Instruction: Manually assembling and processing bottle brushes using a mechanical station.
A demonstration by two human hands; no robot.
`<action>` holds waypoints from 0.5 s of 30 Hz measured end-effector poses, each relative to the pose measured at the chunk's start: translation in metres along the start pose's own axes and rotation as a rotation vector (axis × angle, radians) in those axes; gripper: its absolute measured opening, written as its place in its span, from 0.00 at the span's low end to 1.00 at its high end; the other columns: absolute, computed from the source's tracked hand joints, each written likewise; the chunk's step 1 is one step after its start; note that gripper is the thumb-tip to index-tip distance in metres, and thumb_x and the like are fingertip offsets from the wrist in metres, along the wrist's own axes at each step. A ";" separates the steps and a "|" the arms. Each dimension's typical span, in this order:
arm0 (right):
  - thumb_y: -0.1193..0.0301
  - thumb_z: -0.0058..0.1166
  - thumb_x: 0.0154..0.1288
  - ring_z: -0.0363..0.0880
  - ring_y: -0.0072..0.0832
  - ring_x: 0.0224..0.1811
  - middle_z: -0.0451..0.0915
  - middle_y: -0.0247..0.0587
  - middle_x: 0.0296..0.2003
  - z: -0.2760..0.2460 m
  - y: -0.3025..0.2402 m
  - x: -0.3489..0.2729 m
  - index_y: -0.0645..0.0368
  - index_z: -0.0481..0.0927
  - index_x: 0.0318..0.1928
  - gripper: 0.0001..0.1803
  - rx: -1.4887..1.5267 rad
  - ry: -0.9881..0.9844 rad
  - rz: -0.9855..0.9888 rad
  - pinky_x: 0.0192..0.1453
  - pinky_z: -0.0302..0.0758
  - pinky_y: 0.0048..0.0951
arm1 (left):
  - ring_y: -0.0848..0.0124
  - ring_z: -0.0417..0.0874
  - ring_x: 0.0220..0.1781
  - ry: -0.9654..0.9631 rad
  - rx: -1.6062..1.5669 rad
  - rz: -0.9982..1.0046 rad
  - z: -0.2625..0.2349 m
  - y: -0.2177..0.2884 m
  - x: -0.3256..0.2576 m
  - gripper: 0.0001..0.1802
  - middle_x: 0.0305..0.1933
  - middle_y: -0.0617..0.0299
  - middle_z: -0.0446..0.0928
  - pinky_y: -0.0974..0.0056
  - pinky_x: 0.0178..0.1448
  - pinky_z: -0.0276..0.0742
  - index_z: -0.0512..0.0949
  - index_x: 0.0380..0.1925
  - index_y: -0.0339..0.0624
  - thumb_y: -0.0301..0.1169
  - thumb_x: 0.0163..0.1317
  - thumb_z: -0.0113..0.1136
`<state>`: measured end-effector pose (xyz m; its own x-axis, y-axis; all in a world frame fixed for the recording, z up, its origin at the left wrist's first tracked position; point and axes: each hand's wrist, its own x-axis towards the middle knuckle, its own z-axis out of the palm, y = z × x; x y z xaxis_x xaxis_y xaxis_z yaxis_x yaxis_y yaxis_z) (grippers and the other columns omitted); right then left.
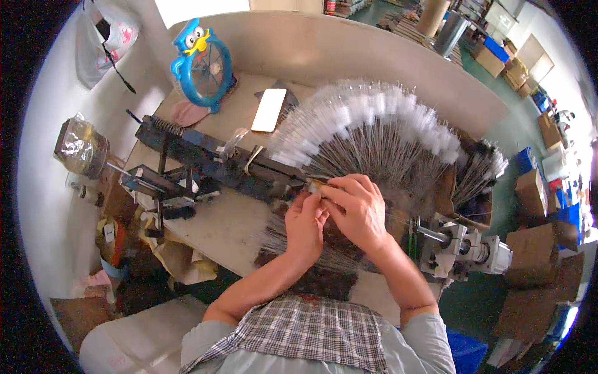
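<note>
My left hand and my right hand meet at the middle of the table, fingertips pinched together. Between them shows a small pale, yellowish piece, too small to name. Both hands are closed at the end of a long dark metal machine bed. Just beyond the right hand spreads a big fan of thin wire-stemmed brushes with white bristle tips. More thin wires lie under my left wrist.
A white-screened phone and a blue bird-shaped fan stand behind the machine. At right are a box of dark brushes and a motor unit with a shaft. A dark metal frame juts out at left. A low partition edges the table's back.
</note>
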<state>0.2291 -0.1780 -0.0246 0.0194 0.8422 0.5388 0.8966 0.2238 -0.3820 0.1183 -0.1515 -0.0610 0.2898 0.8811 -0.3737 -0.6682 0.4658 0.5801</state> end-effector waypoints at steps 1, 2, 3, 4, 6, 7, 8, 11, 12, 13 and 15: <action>0.69 0.60 0.46 0.74 0.33 0.44 0.78 0.30 0.39 -0.001 0.000 0.001 0.49 0.81 0.39 0.15 0.004 -0.012 0.001 0.46 0.70 0.35 | 0.76 0.76 0.39 0.005 -0.006 0.001 -0.001 0.001 0.000 0.05 0.37 0.64 0.75 0.69 0.47 0.71 0.72 0.34 0.40 0.29 0.61 0.53; 0.69 0.60 0.46 0.74 0.33 0.44 0.78 0.31 0.39 -0.002 -0.001 0.003 0.50 0.81 0.39 0.15 0.005 -0.021 0.002 0.46 0.70 0.35 | 0.75 0.76 0.39 0.005 -0.048 -0.021 -0.002 0.003 0.000 0.05 0.37 0.64 0.75 0.69 0.48 0.71 0.72 0.33 0.40 0.29 0.61 0.53; 0.69 0.60 0.46 0.74 0.33 0.44 0.78 0.31 0.39 -0.002 -0.002 0.004 0.50 0.81 0.39 0.15 0.004 -0.024 -0.001 0.46 0.70 0.35 | 0.74 0.76 0.39 0.004 -0.090 -0.044 -0.002 0.004 0.001 0.05 0.37 0.64 0.75 0.69 0.48 0.71 0.72 0.33 0.40 0.30 0.61 0.53; 0.69 0.60 0.46 0.74 0.33 0.44 0.78 0.31 0.39 -0.002 -0.004 0.005 0.51 0.81 0.39 0.16 0.020 0.003 0.035 0.46 0.71 0.34 | 0.74 0.76 0.39 0.004 -0.093 -0.043 -0.003 0.004 0.001 0.05 0.37 0.64 0.75 0.69 0.48 0.71 0.72 0.33 0.40 0.30 0.61 0.53; 0.69 0.61 0.46 0.74 0.33 0.43 0.78 0.31 0.39 0.000 -0.008 0.004 0.52 0.81 0.40 0.16 0.032 0.032 0.076 0.46 0.71 0.34 | 0.73 0.77 0.38 -0.020 -0.138 -0.081 -0.006 0.004 0.002 0.07 0.37 0.63 0.76 0.67 0.48 0.72 0.73 0.34 0.38 0.31 0.61 0.52; 0.69 0.61 0.46 0.74 0.33 0.43 0.78 0.31 0.39 0.002 -0.009 0.003 0.53 0.81 0.40 0.16 0.016 0.051 0.101 0.45 0.71 0.34 | 0.73 0.77 0.38 -0.022 -0.138 -0.084 -0.005 0.006 0.002 0.07 0.37 0.63 0.76 0.67 0.48 0.72 0.73 0.34 0.38 0.31 0.61 0.52; 0.69 0.61 0.46 0.74 0.33 0.43 0.78 0.32 0.39 0.003 -0.010 0.001 0.54 0.80 0.40 0.16 0.001 0.069 0.125 0.45 0.71 0.34 | 0.72 0.78 0.38 -0.038 -0.121 -0.080 0.000 0.009 -0.001 0.07 0.37 0.62 0.76 0.67 0.47 0.73 0.73 0.35 0.38 0.30 0.62 0.51; 0.68 0.61 0.47 0.74 0.33 0.43 0.78 0.32 0.39 0.001 -0.010 -0.004 0.52 0.80 0.40 0.16 -0.060 0.108 0.074 0.45 0.71 0.34 | 0.72 0.78 0.37 -0.052 -0.092 -0.050 0.003 0.009 -0.001 0.08 0.37 0.61 0.77 0.67 0.46 0.75 0.73 0.37 0.36 0.29 0.62 0.50; 0.68 0.61 0.47 0.74 0.33 0.43 0.78 0.32 0.39 0.001 -0.010 -0.004 0.52 0.80 0.40 0.16 -0.060 0.107 0.075 0.45 0.71 0.34 | 0.72 0.78 0.36 -0.049 -0.081 -0.022 0.003 0.008 -0.001 0.08 0.38 0.60 0.77 0.67 0.45 0.75 0.73 0.38 0.35 0.28 0.62 0.50; 0.68 0.61 0.47 0.74 0.33 0.43 0.78 0.32 0.39 0.002 -0.010 -0.004 0.51 0.80 0.40 0.15 -0.064 0.097 0.080 0.45 0.71 0.34 | 0.72 0.78 0.36 -0.048 -0.080 -0.023 0.003 0.007 -0.001 0.08 0.38 0.60 0.77 0.67 0.45 0.75 0.73 0.38 0.35 0.28 0.62 0.50; 0.68 0.61 0.47 0.74 0.33 0.43 0.78 0.32 0.40 0.001 -0.011 -0.003 0.50 0.81 0.39 0.15 -0.073 0.094 0.086 0.45 0.71 0.34 | 0.73 0.78 0.34 -0.027 -0.054 0.002 0.005 0.007 0.001 0.08 0.36 0.60 0.76 0.69 0.43 0.75 0.73 0.38 0.35 0.26 0.63 0.49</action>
<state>0.2193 -0.1826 -0.0226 0.1358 0.8061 0.5760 0.9197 0.1136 -0.3758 0.1175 -0.1470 -0.0534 0.3066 0.8844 -0.3521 -0.7044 0.4595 0.5410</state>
